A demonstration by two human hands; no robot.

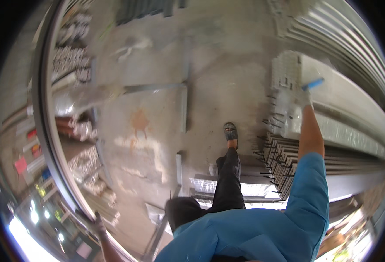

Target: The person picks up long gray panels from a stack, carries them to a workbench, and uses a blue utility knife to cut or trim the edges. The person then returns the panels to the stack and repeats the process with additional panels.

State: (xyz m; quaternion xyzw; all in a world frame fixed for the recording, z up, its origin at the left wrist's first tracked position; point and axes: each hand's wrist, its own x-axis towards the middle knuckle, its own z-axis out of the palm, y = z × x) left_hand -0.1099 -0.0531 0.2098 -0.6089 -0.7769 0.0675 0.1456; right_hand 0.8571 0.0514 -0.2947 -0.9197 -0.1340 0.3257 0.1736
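My left hand (97, 227), in a greyish glove, is closed round a long metal profile (42, 98) at the left. The profile bends in a long curve from the top edge down to the lower edge. My right arm reaches out to the right, over stacked metal profiles. The right hand (307, 98), in a pale glove, is closed on a slim blue stick-like tool (313, 84). Its exact kind is too blurred to tell. Below the hand lies a pale, flat-topped bundle (332, 85), partly wrapped in clear film.
Dark profile bundles (284, 163) lie at the right, their ends sticking out toward the walkway. Racks with wrapped stock (77, 131) line the left. Metal bars (184, 109) sit on the concrete floor (210, 100). My sandalled foot (231, 131) stands mid-floor.
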